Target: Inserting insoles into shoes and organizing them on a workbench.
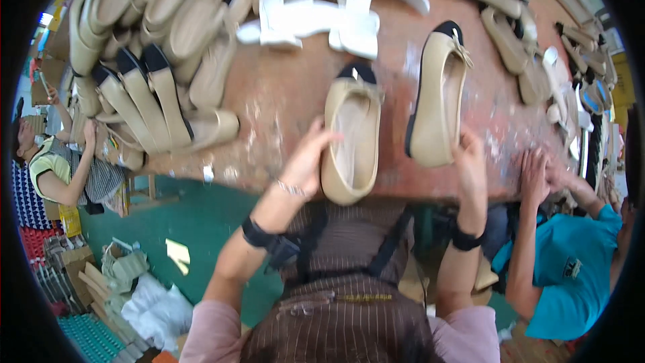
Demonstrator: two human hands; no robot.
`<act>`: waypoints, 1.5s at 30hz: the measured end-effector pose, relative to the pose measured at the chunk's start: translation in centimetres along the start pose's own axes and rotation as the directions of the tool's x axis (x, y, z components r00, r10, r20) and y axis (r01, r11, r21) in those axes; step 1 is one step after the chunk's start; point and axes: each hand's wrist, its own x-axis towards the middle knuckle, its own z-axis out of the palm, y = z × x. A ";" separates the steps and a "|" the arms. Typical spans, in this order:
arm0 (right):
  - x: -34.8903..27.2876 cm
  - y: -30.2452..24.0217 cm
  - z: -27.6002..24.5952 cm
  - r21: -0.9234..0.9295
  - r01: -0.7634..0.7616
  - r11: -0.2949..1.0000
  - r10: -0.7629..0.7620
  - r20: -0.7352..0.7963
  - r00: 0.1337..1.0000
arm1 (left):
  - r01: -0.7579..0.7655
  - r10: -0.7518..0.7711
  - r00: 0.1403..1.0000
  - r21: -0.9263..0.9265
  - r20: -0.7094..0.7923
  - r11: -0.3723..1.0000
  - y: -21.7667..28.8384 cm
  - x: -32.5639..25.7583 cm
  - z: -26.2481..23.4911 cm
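Two beige flat shoes with black toe caps lie on the worn brown table [282, 94] in front of me. My left hand [306, 158] grips the left side of the near shoe [351, 138], which lies sole down with its heel over the table edge. My right hand [470, 158] holds the heel of the other shoe [437, 94], which is tilted up on its side, small bow at the toe.
Rows of matching beige shoes [154, 40] are piled at the table's left. White sandals [322, 17] lie at the back, more shoes [537, 60] along the right. A person in a turquoise shirt [571, 262] works at my right; another person [60, 168] sits at far left. Green floor holds cardboard scraps.
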 end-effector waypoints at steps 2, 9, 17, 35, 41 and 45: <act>1.6 -0.5 3.0 -0.157 0.275 0.949 -0.291 -0.094 0.952 | -0.079 0.077 0.996 -0.044 -0.043 0.996 -1.4 0.2 0.4; -4.4 -0.8 11.2 -0.513 0.365 0.777 -0.328 0.165 0.930 | -0.225 0.230 0.968 0.059 -0.101 0.973 -3.5 -0.9 -1.0; -6.0 -1.2 12.2 -0.492 0.302 0.816 -0.227 0.208 0.951 | -0.187 0.191 0.974 0.048 -0.122 0.981 -4.1 -1.8 -3.2; 1.1 1.7 -0.5 -0.692 0.380 0.614 -0.400 0.142 0.905 | -0.145 0.204 0.941 0.224 -0.269 0.964 -0.5 -3.2 -9.4; 16.6 4.4 -17.8 -0.986 0.025 0.163 -0.598 -0.079 0.798 | -0.160 0.224 0.920 0.213 -0.321 0.964 1.3 -3.1 -10.6; 23.0 2.6 -19.4 -0.968 -0.200 0.155 -0.396 -0.246 0.885 | -0.143 0.246 0.896 0.285 -0.370 0.948 2.4 -4.0 -13.4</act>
